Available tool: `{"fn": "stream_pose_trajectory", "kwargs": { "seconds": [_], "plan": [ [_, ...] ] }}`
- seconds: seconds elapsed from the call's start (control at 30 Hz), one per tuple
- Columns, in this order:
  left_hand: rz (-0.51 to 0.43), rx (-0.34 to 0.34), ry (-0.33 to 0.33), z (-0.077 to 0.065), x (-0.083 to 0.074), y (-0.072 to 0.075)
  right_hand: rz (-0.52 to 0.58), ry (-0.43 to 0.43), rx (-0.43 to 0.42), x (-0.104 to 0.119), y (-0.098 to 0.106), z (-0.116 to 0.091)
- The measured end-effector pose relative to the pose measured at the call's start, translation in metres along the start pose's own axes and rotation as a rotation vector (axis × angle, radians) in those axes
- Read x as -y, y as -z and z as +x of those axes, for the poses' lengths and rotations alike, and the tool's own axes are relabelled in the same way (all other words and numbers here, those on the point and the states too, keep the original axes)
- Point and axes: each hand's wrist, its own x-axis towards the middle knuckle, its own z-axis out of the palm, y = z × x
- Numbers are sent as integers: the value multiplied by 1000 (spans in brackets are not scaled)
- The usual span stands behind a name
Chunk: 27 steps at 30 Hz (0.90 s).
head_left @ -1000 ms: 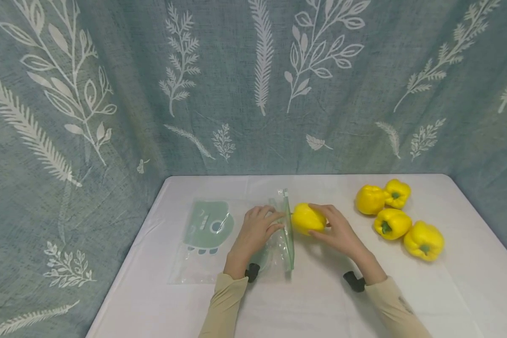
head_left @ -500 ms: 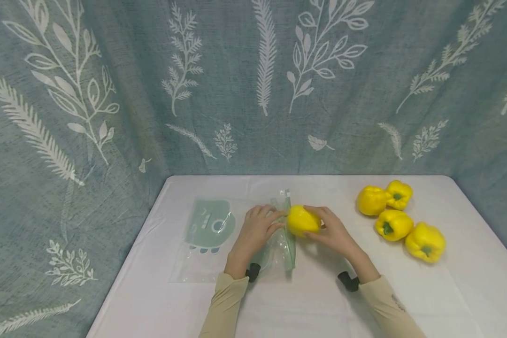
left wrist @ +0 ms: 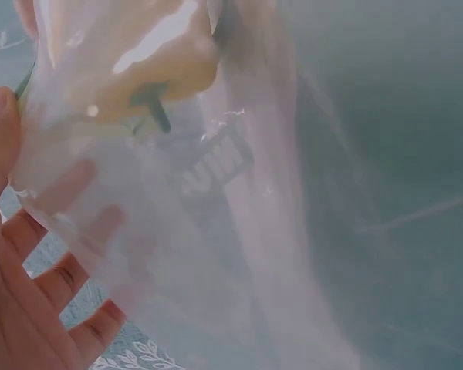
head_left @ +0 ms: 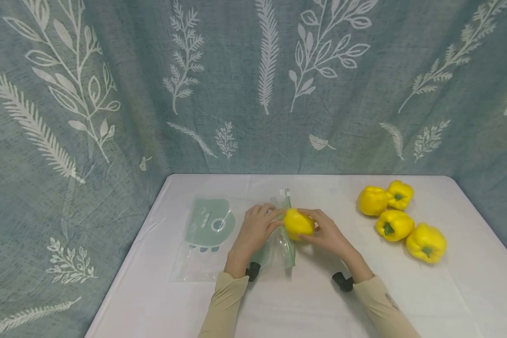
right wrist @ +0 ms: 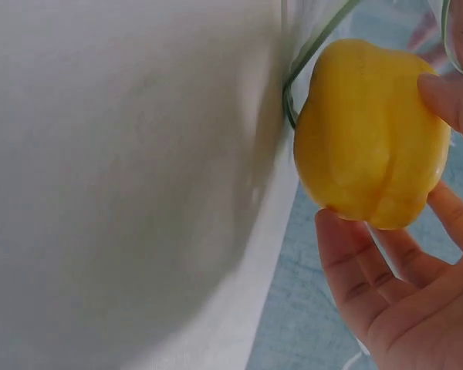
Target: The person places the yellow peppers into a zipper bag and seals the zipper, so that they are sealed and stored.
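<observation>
A yellow bell pepper [head_left: 298, 224] is at the mouth of a clear zip bag [head_left: 181, 263] with a green print. My right hand [head_left: 327, 237] grips the pepper between thumb and fingertips. Its smooth end faces the camera in the right wrist view [right wrist: 370, 139]. Through the film in the left wrist view, the pepper's green stem [left wrist: 156, 104] points into the bag. My left hand [head_left: 255, 230] holds the bag's upper layer near the green zip edge [head_left: 290, 253]. In the left wrist view, the left hand [left wrist: 31, 285] has fingers partly behind the film.
Several more bell peppers [head_left: 395, 225] sit in a group at the right on the white-covered table [head_left: 405, 300]. A blue-green curtain [head_left: 236, 94] with white leaf patterns hangs behind the table and along its left side.
My right hand has carried the bell pepper leftward, from just right of the zip edge into the bag's mouth. The left hand stays almost in place on the bag.
</observation>
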Motion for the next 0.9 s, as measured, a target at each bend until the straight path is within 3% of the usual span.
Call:
{"fn": "stream_pose_trajectory", "kwargs": {
  "seconds": [0.4,0.9],
  "plan": [
    [-19,31,34,1,-1,-2,19,-53,29,1,-4,4],
    [-36,45,55,3,-2,-4,89,-25,33,-3,-7,9]
  ]
}}
